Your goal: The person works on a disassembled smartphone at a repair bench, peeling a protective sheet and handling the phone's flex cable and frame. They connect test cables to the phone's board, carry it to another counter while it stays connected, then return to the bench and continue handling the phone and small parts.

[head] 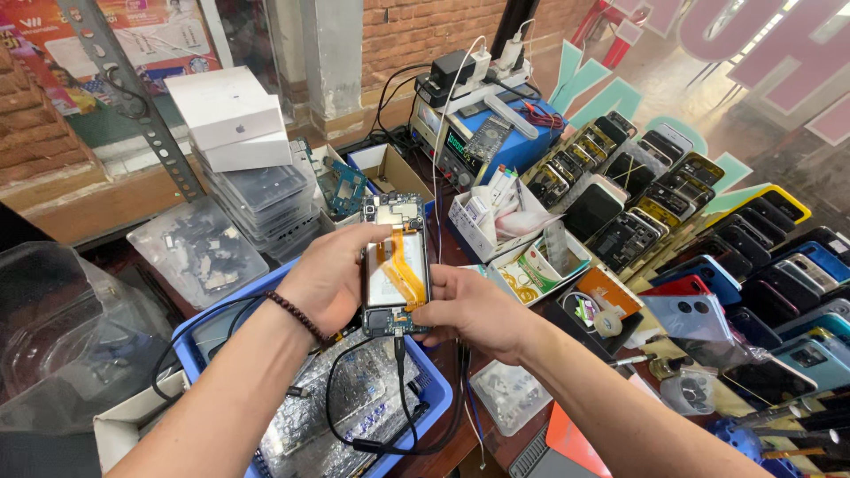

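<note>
Both hands are gripping an opened phone [395, 265], left hand [332, 279] on its left edge, right hand [469, 310] on its lower right, a black cable [400, 372] hanging below it over a blue tray [434, 389].

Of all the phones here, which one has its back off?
The opened phone held between both hands, circuit boards and orange ribbon exposed, black cable plugged below; the others are closed.

A cluttered wooden workbench [460, 443]. At its six o'clock sits a blue plastic tray [434, 389]. At ten o'clock, a clear bag of small parts [197, 250] and a stack of flat cases topped by white boxes [232, 119]. At twelve o'clock, a bench power supply [460, 142]. From two to four o'clock, rows of phones [708, 230] lie face down.
</note>
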The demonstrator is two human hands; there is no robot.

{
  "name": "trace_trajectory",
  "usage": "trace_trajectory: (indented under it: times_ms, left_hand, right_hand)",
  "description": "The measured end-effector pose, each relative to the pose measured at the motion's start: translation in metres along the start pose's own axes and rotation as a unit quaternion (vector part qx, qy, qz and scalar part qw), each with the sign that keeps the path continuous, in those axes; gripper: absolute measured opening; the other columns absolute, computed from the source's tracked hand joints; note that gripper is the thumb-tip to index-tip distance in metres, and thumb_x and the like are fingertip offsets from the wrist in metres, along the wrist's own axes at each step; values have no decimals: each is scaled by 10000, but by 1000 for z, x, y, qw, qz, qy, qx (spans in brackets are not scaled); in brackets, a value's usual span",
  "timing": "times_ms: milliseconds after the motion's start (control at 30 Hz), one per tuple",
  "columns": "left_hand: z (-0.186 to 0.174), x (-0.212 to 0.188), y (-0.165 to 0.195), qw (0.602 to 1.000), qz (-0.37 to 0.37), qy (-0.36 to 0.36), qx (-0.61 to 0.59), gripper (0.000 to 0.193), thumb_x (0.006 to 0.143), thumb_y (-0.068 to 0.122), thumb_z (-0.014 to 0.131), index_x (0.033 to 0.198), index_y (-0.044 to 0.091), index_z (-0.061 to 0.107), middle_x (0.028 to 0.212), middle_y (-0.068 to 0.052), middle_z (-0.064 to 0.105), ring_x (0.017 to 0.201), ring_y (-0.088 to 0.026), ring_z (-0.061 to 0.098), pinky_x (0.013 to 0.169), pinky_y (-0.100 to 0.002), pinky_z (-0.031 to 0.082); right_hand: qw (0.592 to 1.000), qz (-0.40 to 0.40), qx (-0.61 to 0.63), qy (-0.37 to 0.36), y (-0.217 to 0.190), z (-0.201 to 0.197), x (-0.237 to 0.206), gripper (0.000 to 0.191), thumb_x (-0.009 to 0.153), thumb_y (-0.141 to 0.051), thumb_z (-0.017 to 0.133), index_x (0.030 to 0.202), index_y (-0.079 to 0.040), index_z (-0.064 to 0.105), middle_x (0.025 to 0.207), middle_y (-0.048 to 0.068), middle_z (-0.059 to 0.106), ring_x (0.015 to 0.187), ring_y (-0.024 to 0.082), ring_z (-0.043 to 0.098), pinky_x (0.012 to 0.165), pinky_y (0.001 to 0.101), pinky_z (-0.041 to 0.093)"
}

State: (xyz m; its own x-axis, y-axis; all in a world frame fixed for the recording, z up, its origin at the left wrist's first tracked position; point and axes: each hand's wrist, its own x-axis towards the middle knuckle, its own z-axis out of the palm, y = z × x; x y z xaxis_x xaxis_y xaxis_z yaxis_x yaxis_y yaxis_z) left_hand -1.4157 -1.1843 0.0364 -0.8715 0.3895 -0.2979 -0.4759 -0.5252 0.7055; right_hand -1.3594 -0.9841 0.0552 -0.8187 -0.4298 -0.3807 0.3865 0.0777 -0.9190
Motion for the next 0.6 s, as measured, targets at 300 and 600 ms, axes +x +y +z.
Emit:
trace_trajectory:
  times_ms: [300, 600]
  left_hand:
    - [1, 27, -20, 1000, 21, 8, 18, 186, 917, 94, 620, 1059, -18, 661, 954, -128, 735, 815, -244, 728, 734, -406, 605]
    - [-1, 27, -32, 999, 36, 29, 24, 197, 911, 90, 630, 1048, -43, 678, 968, -137, 748, 810, -231, 739, 735, -384, 607]
  right_hand:
    - [985, -9, 21, 174, -13, -5, 19, 319, 894, -186, 669, 1196, -82, 650, 995, 35, 727, 811, 114, 697, 683, 316, 580]
    - [977, -62, 84, 184, -10, -10, 54, 197, 908, -113, 667, 1057, 13, 689, 946, 86, 744, 817, 162, 715, 738, 305, 578]
